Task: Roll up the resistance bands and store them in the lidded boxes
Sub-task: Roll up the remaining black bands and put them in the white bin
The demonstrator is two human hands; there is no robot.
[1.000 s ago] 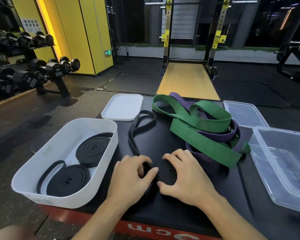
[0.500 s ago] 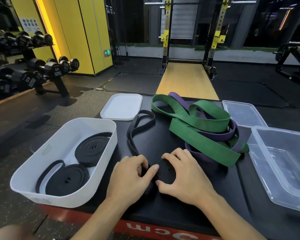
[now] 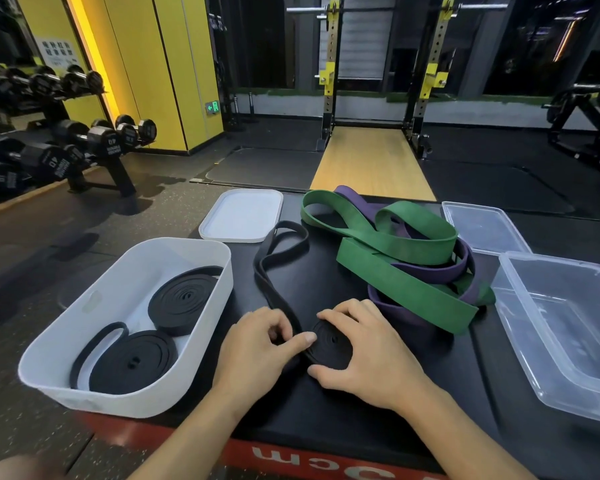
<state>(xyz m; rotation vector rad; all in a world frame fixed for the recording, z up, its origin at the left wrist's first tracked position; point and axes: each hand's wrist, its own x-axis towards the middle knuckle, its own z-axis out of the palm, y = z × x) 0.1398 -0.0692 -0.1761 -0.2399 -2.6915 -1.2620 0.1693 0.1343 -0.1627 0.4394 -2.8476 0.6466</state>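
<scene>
The black band (image 3: 330, 344), half wound into a flat coil, lies between both hands; its loose tail (image 3: 286, 226) runs off toward eleven o'clock. The right hand (image 3: 371, 355) cups the coil from three o'clock, fingers curled round its rim. The left hand (image 3: 257, 344), at nine o'clock, seems to pinch the tail, thumb on the coil's edge.

Dumbbells (image 3: 101, 142) on a stand, squat rack (image 3: 329, 81) (yellow-trimmed) beyond
</scene>
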